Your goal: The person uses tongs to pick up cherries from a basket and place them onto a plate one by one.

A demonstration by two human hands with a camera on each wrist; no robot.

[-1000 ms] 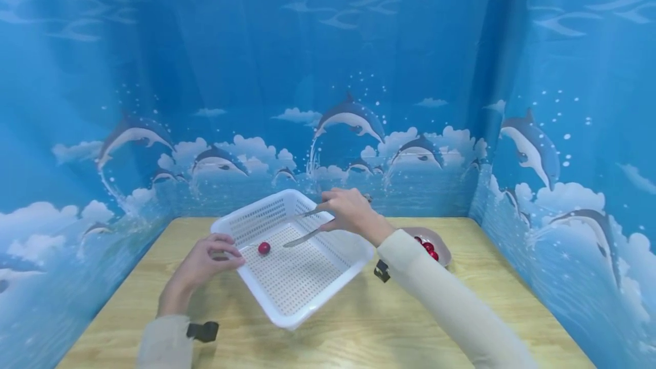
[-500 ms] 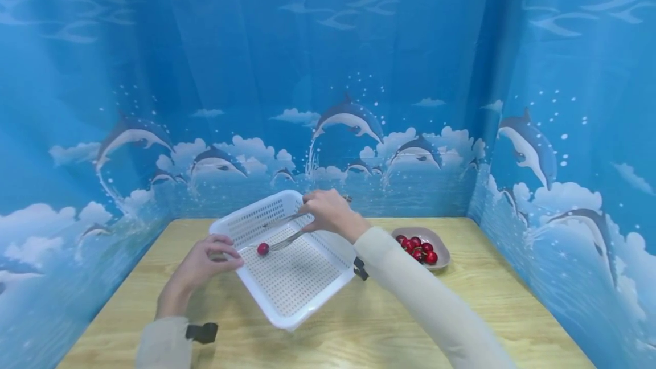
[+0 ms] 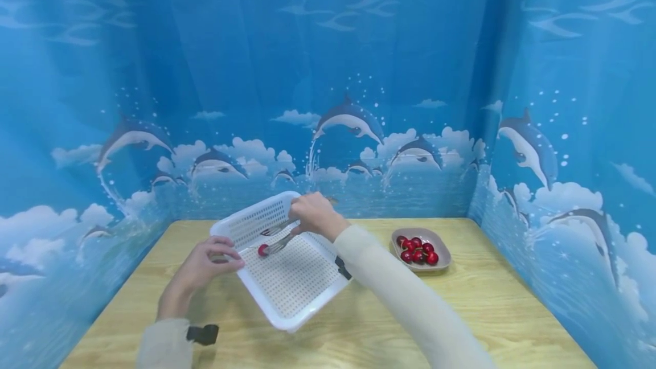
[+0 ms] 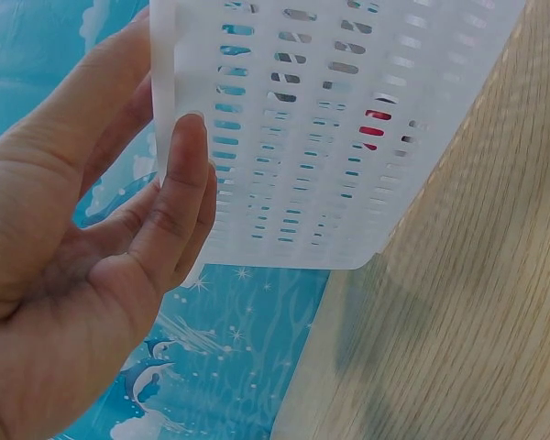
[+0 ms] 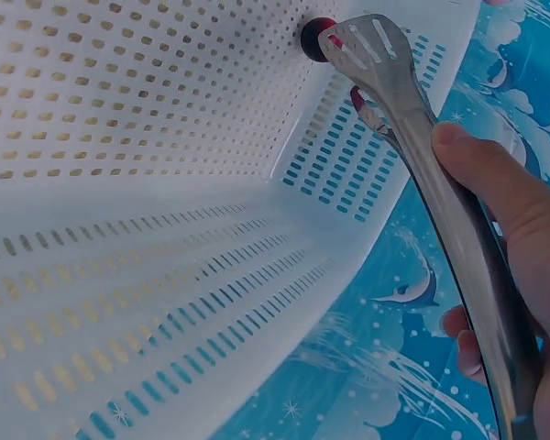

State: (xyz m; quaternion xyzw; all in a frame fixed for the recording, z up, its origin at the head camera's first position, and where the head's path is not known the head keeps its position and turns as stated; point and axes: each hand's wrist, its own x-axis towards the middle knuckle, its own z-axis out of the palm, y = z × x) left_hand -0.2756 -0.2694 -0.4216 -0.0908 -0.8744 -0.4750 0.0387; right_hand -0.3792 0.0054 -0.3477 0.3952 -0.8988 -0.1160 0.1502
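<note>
My left hand (image 3: 205, 263) grips the rim of a white perforated plastic basket (image 3: 302, 281) and holds it tilted over the table, its fingers and thumb on either side of the rim in the left wrist view. One red cherry (image 3: 263, 250) lies inside, near the left wall. Metal tongs (image 5: 440, 192) with slotted ends are in my right hand (image 3: 316, 215), which reaches in over the basket's far right side. One slotted tip overlaps the cherry in the right wrist view; the other arm stands apart from it. Through the basket's slots the left wrist view shows a bit of red.
A shallow pinkish dish (image 3: 445, 246) with several cherries (image 3: 417, 256) stands to the right on the wooden table (image 3: 359, 335). Blue dolphin-print curtains (image 3: 328, 73) enclose the back and both sides.
My right hand has moved left and deeper into the basket, bringing the tongs to the cherry. The dish of cherries has come out from behind the right sleeve. The left hand stays put.
</note>
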